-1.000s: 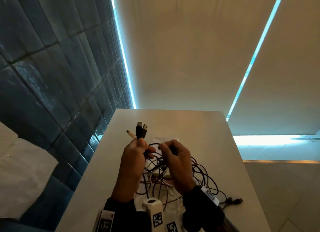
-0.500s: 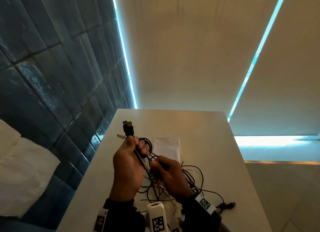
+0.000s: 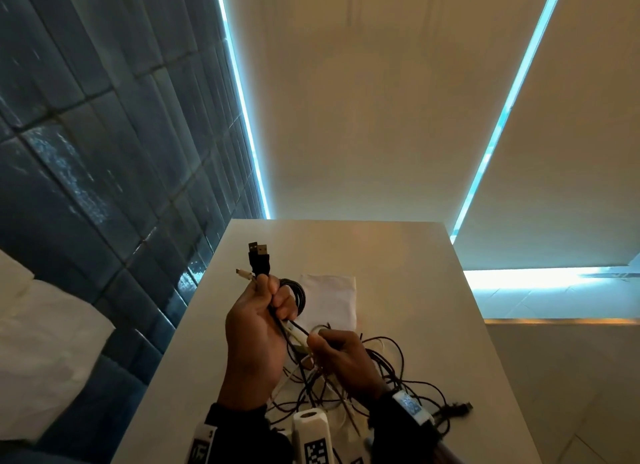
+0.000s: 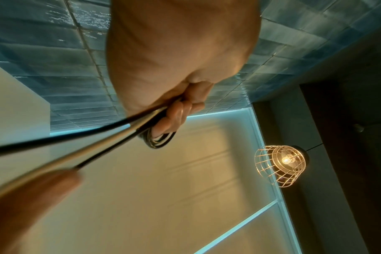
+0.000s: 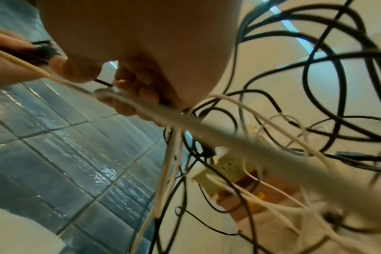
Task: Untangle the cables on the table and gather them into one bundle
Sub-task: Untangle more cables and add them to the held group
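Note:
My left hand is raised over the white table and grips a bundle of cables. Two black USB plugs and a small white plug stick up above its fist, and a black coil loops over its fingers. Just below and to the right, my right hand pinches cable strands that run taut from the left hand. A tangle of black and white cables hangs under the right hand and spreads over the table. One black plug end lies at the far right of the tangle.
A white sheet lies flat on the table behind the hands. A dark tiled wall runs along the table's left side. A small box with coloured parts sits among the cables. A caged lamp hangs overhead.
My left hand has stayed raised with the plugs while a coil built up over its fingers. My right hand dropped lower, then came back up along the strands.

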